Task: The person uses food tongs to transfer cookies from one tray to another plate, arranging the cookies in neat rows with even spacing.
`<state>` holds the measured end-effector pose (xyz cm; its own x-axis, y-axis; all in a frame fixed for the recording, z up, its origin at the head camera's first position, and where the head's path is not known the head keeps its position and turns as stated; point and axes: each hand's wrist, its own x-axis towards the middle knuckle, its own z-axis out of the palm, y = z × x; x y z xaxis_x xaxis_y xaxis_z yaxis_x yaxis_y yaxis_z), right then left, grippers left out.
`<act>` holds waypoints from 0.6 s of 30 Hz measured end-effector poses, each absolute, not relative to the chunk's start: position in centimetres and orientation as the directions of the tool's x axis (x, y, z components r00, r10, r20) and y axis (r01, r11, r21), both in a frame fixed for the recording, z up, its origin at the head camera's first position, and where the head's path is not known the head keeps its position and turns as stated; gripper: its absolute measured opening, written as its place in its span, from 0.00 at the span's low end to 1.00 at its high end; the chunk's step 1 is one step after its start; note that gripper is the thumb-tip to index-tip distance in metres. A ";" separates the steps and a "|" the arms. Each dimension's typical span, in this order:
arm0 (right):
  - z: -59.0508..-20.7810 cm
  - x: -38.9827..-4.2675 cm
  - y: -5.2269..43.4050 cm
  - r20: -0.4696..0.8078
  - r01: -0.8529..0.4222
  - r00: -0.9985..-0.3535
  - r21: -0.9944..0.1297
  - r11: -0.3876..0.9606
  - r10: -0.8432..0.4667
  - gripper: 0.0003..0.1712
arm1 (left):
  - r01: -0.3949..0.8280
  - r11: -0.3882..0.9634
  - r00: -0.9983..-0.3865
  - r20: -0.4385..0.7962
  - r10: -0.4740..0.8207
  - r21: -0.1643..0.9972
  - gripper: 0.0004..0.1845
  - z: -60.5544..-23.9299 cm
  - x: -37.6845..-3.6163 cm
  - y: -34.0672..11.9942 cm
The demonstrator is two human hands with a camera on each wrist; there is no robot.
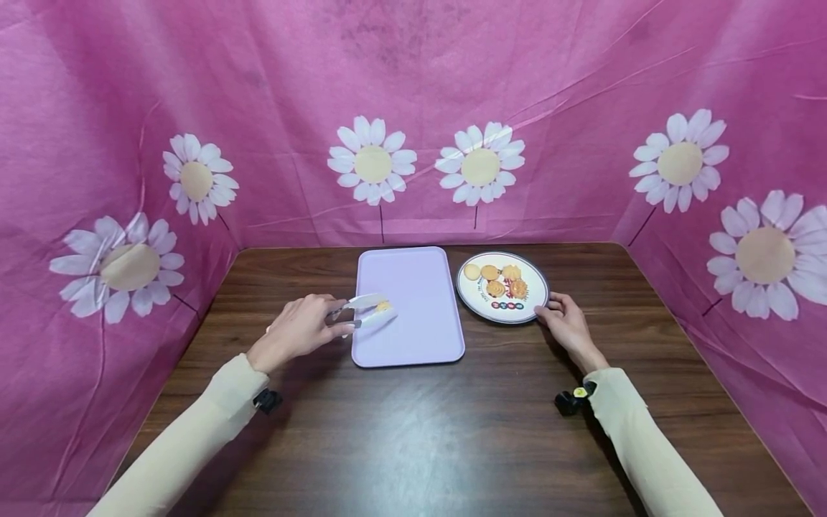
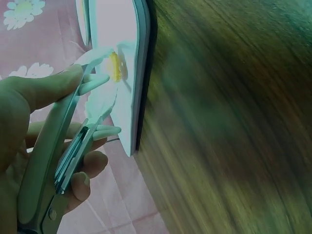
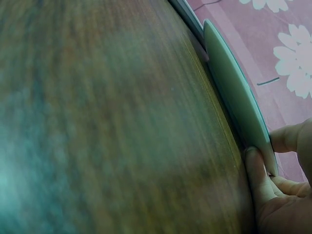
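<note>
Presently I log: left hand (image 1: pixel 298 329) with its grip clamped on white tongs (image 1: pixel 362 310), whose tips pinch a small yellow biscuit (image 1: pixel 383 306) over the left edge of the lilac tray (image 1: pixel 413 337); the biscuit (image 2: pixel 114 66) shows between the tips in the left wrist view. Right hand (image 1: pixel 566 321), fingers curled on the near right rim of the round plate (image 1: pixel 538 289), which carries four biscuits (image 1: pixel 496 280) and stands just right of the tray. Dark wooden table (image 1: pixel 420 431): broad bare surface near me; pink daisy cloth (image 1: pixel 413 108) walls the far and side edges.
</note>
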<state>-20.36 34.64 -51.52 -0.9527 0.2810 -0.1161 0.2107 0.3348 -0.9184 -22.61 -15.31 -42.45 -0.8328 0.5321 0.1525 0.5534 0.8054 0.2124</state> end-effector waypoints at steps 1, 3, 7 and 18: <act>-51.5 -20.4 34.6 -0.114 0.209 -0.953 -0.920 0.333 0.281 0.37 | 0.559 0.803 -0.829 0.159 0.536 0.206 0.29 -42.4 -22.7 -15.2; -51.6 -20.4 34.7 -0.109 0.203 -0.953 -0.922 0.330 0.282 0.36 | 0.566 0.799 -0.824 0.171 0.540 0.204 0.29 -42.3 -22.9 -14.9; -51.6 -20.4 34.7 -0.099 0.195 -0.954 -0.922 0.334 0.283 0.36 | 0.575 0.790 -0.817 0.193 0.543 0.211 0.29 -42.1 -23.5 -14.0; -51.5 -20.3 34.8 -0.131 0.228 -0.953 -0.903 0.364 0.273 0.37 | 0.607 0.767 -0.793 0.223 0.567 0.209 0.29 -42.6 -25.3 -10.9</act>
<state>-20.28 34.78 -51.45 -0.9532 0.2728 -0.1306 0.2279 0.3639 -0.9031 -25.30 -10.90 -42.62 -0.7930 0.5669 0.2231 0.6070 0.7667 0.2092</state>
